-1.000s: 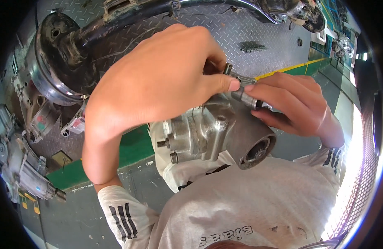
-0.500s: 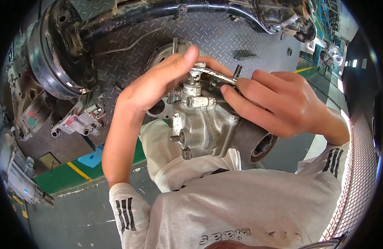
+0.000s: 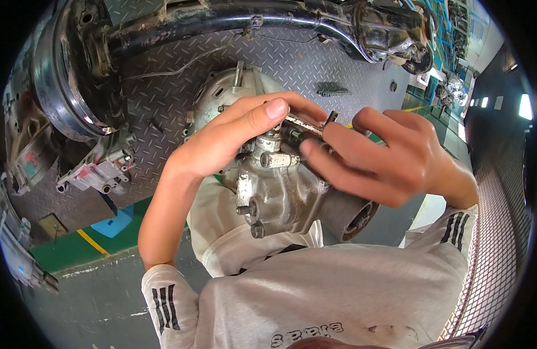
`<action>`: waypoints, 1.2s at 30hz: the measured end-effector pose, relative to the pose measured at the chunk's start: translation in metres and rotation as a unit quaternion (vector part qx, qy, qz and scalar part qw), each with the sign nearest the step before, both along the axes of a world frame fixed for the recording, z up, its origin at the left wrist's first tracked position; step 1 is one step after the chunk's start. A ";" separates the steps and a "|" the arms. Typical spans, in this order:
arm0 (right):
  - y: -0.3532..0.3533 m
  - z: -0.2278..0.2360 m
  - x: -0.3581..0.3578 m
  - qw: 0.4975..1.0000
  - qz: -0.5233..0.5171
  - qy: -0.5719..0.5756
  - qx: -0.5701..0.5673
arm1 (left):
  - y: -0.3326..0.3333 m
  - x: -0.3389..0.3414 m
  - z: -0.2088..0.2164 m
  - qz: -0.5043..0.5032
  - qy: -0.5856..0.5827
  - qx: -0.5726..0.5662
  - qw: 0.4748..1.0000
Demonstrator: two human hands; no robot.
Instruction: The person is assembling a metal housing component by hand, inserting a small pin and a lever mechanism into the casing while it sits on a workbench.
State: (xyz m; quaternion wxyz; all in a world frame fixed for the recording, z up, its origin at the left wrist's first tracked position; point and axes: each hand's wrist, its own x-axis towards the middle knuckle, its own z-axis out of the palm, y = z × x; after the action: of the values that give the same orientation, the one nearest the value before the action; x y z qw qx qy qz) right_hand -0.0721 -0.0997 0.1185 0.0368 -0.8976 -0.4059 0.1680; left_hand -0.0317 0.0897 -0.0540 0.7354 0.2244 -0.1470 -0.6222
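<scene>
A grey metal transmission part, a cast housing with a wide tube opening at its lower right, stands in front of my body. From its top shaft a worn, white-painted shift lever runs right, with a short dark pin standing up near its end. My left hand is closed over the lever's shaft end, thumb on top, its other fingers behind. My right hand is closed at the lever's far end, its fingertips against a dark cylindrical piece below the lever; its thumb is hidden.
A black axle with a large drum crosses the back of a diamond-plate metal table. A round bell-shaped casing lies behind my left hand. Other castings are at left. A mesh panel rises at right.
My view has shifted, so the housing appears slightly lower and left. My left hand now covers more of the shaft top, and my right fingers have moved slightly at the lever's end.
</scene>
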 end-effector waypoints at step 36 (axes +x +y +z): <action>-0.010 -0.027 0.007 0.985 -0.063 -0.002 0.160 | -0.008 -0.031 0.042 0.180 0.268 0.078 0.943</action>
State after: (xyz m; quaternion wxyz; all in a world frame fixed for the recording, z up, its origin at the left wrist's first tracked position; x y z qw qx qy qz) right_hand -0.0655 -0.1096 0.0920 0.1894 -0.9042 -0.3703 0.0968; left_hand -0.0630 0.0819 -0.0118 0.8276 0.1285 0.1477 -0.5261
